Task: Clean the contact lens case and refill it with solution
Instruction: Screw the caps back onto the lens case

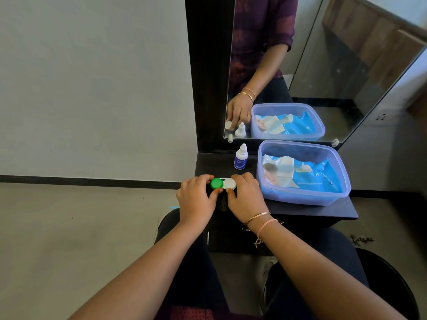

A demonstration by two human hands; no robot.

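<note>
Contact lens case (pixel 223 183), lying at the near left edge of the dark shelf (pixel 312 210), its green cap (pixel 216 183) to the left and white cap (pixel 230 183) to the right, both seated; cleaning and refilling appear not yet begun, the capped solution bottle (pixel 241 158) standing untouched just beyond; left hand (pixel 196 197) curls fingers and thumb round the green cap, right hand (pixel 246 197) likewise grips the white-capped end, forearms converging; plastic tub (pixel 300 197) holding a wet-wipes pack (pixel 307 174) sits right; mirror (pixel 346 65) behind.
</note>
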